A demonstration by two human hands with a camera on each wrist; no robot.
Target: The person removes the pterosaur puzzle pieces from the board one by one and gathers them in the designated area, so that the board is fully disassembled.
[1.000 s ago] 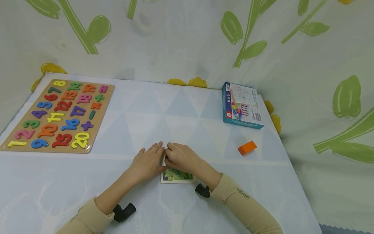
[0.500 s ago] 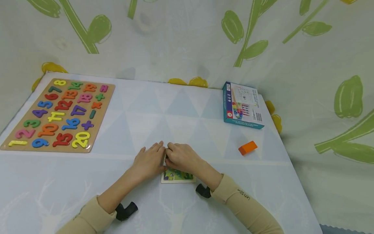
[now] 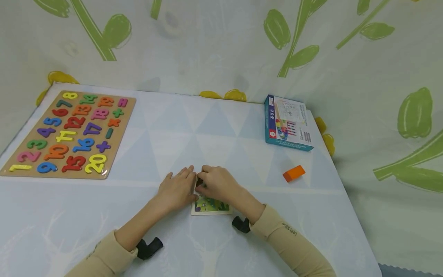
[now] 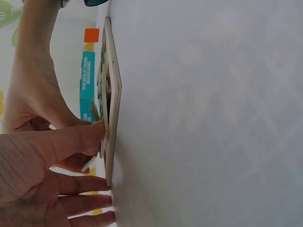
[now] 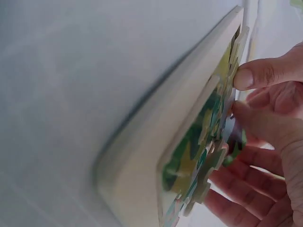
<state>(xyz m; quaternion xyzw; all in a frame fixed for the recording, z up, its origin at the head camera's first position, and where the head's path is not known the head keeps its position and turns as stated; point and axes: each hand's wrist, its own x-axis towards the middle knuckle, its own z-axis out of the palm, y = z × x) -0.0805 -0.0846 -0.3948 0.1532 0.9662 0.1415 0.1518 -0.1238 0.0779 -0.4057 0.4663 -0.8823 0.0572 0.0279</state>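
Observation:
A small jigsaw puzzle (image 3: 212, 206) with a green picture lies in a pale wooden tray (image 5: 130, 170) in front of the person. Beside its left edge the left hand (image 3: 176, 191) rests with its fingers stretched out. In the left wrist view that hand's thumb (image 4: 90, 137) presses on the puzzle's edge. Over the upper part of the puzzle, the right hand (image 3: 218, 184) pinches a jigsaw piece (image 5: 234, 139) between thumb and fingers. Several loose pieces sit raised and tilted on the puzzle in the right wrist view. The right hand hides much of the picture in the head view.
On the left lies a wooden board (image 3: 115, 154) of coloured numbers. A blue-edged box (image 3: 288, 122) stands at the back right, with an orange block (image 3: 293, 173) nearer. Black wrist mounts stick out beside the left sleeve (image 3: 107, 254) and the right sleeve (image 3: 287, 238).
The right hand has risen slightly away from the left fingers, and a dark patch shows beneath its fingertips. The left hand stays in place beside the puzzle. The head view has tilted a little.

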